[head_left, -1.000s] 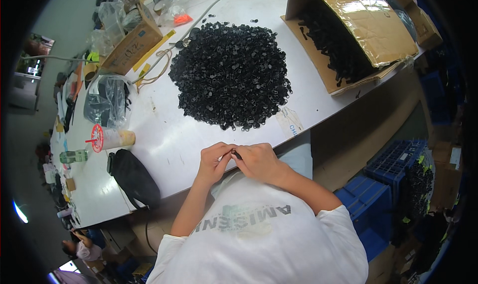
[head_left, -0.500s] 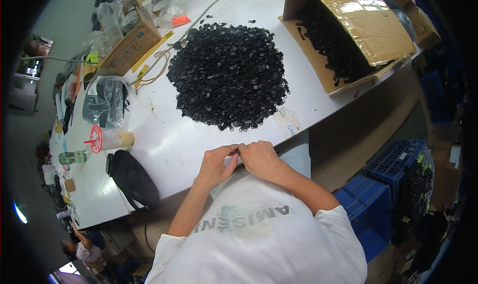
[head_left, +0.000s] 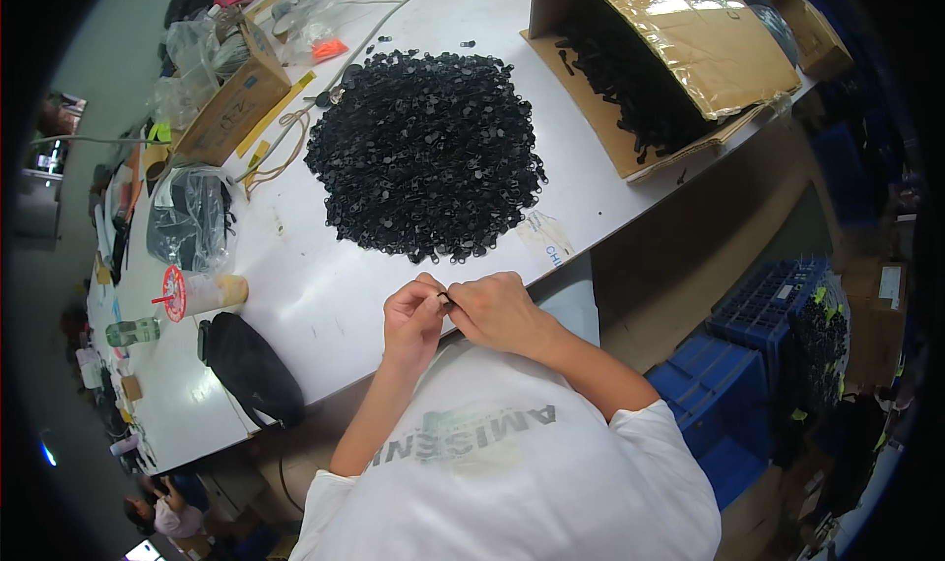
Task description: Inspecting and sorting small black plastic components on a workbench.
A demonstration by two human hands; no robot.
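Note:
My left hand (head_left: pixel 412 317) and my right hand (head_left: pixel 495 311) meet in front of my chest at the near edge of the table. Between their fingertips is a small black piece (head_left: pixel 446 299), which looks like a zipper pull; the fingers cover most of it. Both hands are closed, thumbs and fingers pinched together. Just beyond them on the white tabletop spreads a large heap of small black zipper pulls (head_left: pixel 423 157), many with a ring-shaped end. A few lie loose at its far edge.
An open cardboard box (head_left: pixel 689 39) with black strip-like pieces lies at the far right. On the left are a lidded drink cup (head_left: pixel 212 292) on its side, a green bottle (head_left: pixel 133 332), a black pouch (head_left: pixel 254 369) and a plastic bag (head_left: pixel 187 221). Blue crates (head_left: pixel 714 394) stand at right.
The view has shifted slightly, so the table things sit further left. My hands have turned a little, and the black piece between the fingertips shows more clearly.

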